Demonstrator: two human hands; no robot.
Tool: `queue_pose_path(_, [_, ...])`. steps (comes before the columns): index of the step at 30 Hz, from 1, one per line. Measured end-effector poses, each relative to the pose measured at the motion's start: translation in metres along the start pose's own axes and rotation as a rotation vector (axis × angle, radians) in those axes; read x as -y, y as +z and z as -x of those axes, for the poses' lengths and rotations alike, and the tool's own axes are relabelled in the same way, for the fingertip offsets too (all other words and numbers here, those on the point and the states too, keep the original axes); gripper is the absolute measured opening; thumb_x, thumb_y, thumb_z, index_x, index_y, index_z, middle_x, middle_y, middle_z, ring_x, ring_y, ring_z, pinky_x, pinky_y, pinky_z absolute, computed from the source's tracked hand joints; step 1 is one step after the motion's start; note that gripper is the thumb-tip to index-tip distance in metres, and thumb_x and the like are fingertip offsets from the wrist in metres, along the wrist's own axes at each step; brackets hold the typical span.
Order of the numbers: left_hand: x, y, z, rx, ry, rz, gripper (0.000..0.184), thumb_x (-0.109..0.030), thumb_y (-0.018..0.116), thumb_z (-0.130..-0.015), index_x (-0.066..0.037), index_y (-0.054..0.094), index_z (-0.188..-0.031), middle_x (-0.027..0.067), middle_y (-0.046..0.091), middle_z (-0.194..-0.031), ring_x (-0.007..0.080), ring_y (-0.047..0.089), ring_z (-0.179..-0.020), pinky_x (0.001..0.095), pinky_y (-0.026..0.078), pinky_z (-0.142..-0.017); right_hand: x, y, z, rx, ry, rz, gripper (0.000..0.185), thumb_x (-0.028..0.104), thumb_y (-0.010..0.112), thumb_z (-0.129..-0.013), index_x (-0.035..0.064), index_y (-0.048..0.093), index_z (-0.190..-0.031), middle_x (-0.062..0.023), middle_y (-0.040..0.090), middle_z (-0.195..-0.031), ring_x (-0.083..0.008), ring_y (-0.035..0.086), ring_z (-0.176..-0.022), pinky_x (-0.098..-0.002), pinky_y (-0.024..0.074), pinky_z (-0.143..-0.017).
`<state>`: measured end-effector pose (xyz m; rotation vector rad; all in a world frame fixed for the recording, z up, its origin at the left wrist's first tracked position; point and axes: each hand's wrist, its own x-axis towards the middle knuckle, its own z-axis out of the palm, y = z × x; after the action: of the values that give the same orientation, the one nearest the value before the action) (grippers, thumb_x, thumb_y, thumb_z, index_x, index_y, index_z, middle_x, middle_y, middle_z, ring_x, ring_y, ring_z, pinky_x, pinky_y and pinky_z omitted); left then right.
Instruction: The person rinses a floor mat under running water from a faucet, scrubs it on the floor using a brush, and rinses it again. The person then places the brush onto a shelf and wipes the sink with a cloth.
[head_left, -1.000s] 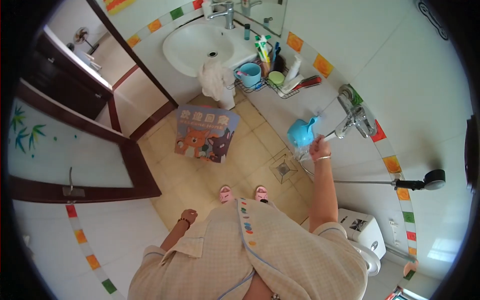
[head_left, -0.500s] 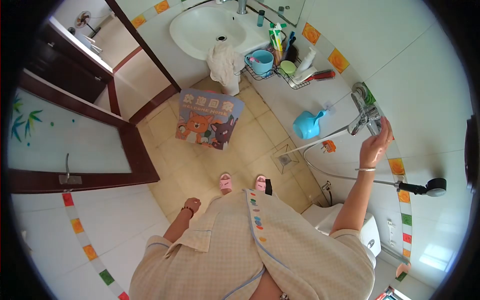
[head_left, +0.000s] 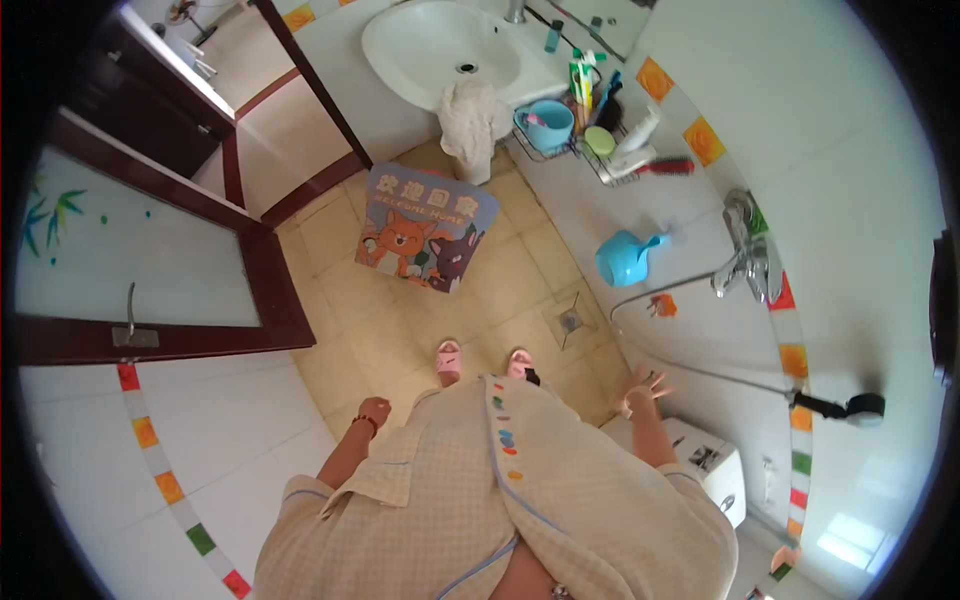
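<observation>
My right hand [head_left: 642, 388] is open with its fingers spread, low beside the tiled wall and near the white toilet tank [head_left: 705, 462]. It holds nothing. Above it, apart from the hand, the chrome mixer tap [head_left: 748, 262] is fixed to the wall. A grey hose [head_left: 690, 366] loops from the tap to the black shower head [head_left: 862, 408] in its holder. My left hand [head_left: 374, 411], a beaded bracelet at its wrist, hangs at my side with fingers curled closed and nothing visible in them.
A light-blue water scoop [head_left: 624, 258] hangs on the wall below a wire rack [head_left: 545, 150] of toiletries. The washbasin [head_left: 400, 60] has a cloth [head_left: 470, 118] over its edge. A welcome mat [head_left: 425, 228] lies on the floor near the door [head_left: 270, 300]. A floor drain [head_left: 571, 320] is ahead.
My right hand has let go of the tap and dropped down and left, its fingers spreading. The white water stream from the tap has stopped. My left hand has barely moved.
</observation>
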<state>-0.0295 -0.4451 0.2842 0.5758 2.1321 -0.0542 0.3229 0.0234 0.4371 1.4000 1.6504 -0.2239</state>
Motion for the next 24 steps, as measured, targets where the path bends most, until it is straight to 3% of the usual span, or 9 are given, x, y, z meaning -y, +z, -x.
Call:
queue_pose_path(3, [-0.003,-0.011,0.033,-0.169,-0.075,0.325,0.024,-0.024,0.057,-0.075,-0.009,0.066,-0.091,0.0129,0.064,-0.093,0.0278,0.060,-0.089,0.0353,0.048,-0.077,0.032,0.002,-0.016,-0.137,-0.197,0.146,0.058,0.041,0.048,-0.081,0.0248,0.031,-0.134,-0.0138,-0.010,-0.145,-0.0367,-0.006,-0.132,-0.0691,0.0079,-0.094])
queue_pose_path(5, [-0.002,-0.015,0.050,-0.185,-0.129,0.383,0.024,-0.024,0.056,-0.075,-0.009,0.066,-0.091,0.0127,0.064,-0.091,0.0277,0.060,-0.087,0.0348,0.048,-0.075,0.066,-0.044,-0.019,0.097,-0.366,-0.213,0.062,0.039,0.054,-0.078,0.0223,0.033,-0.133,-0.0141,-0.007,-0.145,-0.0361,-0.007,-0.132,-0.0678,0.0078,-0.095])
queue_pose_path(7, [0.003,-0.009,0.049,-0.212,-0.177,0.458,0.023,-0.023,0.056,-0.076,-0.009,0.066,-0.091,0.0126,0.064,-0.090,0.0276,0.061,-0.085,0.0343,0.049,-0.074,0.110,-0.104,0.011,-0.266,-0.366,0.249,0.067,0.038,0.061,-0.073,0.0210,0.035,-0.132,-0.0157,-0.003,-0.145,-0.0375,-0.006,-0.132,-0.0633,0.0139,-0.098])
queue_pose_path(9, [0.019,0.013,0.048,-0.126,-0.221,0.443,0.023,-0.023,0.056,-0.076,-0.010,0.066,-0.092,0.0125,0.065,-0.087,0.0269,0.061,-0.083,0.0334,0.049,-0.072,0.161,-0.131,-0.027,-0.505,-0.618,-0.065,0.066,0.036,0.061,-0.073,0.0201,0.036,-0.131,-0.0167,0.002,-0.145,-0.0369,-0.001,-0.133,-0.0618,0.0182,-0.098])
queue_pose_path(12, [-0.009,0.005,0.091,-0.204,-0.281,0.516,0.021,-0.022,0.054,-0.078,-0.010,0.066,-0.091,0.0134,0.064,-0.091,0.0255,0.061,-0.086,0.0322,0.049,-0.071,0.246,-0.222,-0.024,-1.037,-1.119,-0.364,0.049,0.018,0.061,-0.072,0.0061,0.044,-0.116,-0.0245,0.040,-0.118,-0.0389,0.038,-0.111,-0.0407,0.0368,-0.092])
queue_pose_path(14, [-0.002,0.032,0.106,-0.251,-0.280,0.547,0.021,-0.023,0.053,-0.078,-0.011,0.066,-0.089,0.0130,0.064,-0.090,0.0259,0.061,-0.084,0.0336,0.049,-0.071,0.280,-0.294,0.023,-1.192,-1.221,-0.434,0.063,0.018,0.064,-0.071,0.0082,0.036,-0.127,-0.0263,0.030,-0.130,-0.0399,0.035,-0.116,-0.0425,0.0349,-0.094])
queue_pose_path(20, [0.031,0.173,0.145,-0.459,-0.290,0.689,0.024,-0.028,0.050,-0.078,-0.010,0.065,-0.082,0.0098,0.064,-0.085,0.0278,0.061,-0.078,0.0385,0.049,-0.070,0.342,-0.391,0.076,-1.384,-0.936,-0.080,0.081,0.029,0.066,-0.072,0.0205,0.019,-0.137,-0.0164,0.024,-0.138,-0.0410,0.032,-0.119,-0.0525,0.0283,-0.097])
queue_pose_path(22, [0.039,0.247,0.152,-0.514,-0.289,0.782,0.025,-0.029,0.049,-0.078,-0.010,0.065,-0.081,0.0088,0.064,-0.084,0.0281,0.061,-0.078,0.0395,0.049,-0.070,0.365,-0.389,0.056,-1.153,-0.824,-0.091,0.083,0.035,0.065,-0.073,0.0246,0.015,-0.138,-0.0144,0.023,-0.139,-0.0412,0.029,-0.122,-0.0572,0.0198,-0.100])
queue_pose_path(24, [0.039,0.304,0.155,-0.279,-0.373,0.340,0.023,-0.024,0.047,-0.079,-0.009,0.064,-0.078,0.0087,0.064,-0.086,0.0272,0.061,-0.081,0.0384,0.049,-0.068,0.363,-0.392,0.081,-1.133,-0.782,-0.022,0.082,0.036,0.065,-0.073,0.0236,0.016,-0.138,-0.0137,0.024,-0.139,-0.0415,0.029,-0.122,-0.0564,0.0174,-0.101])
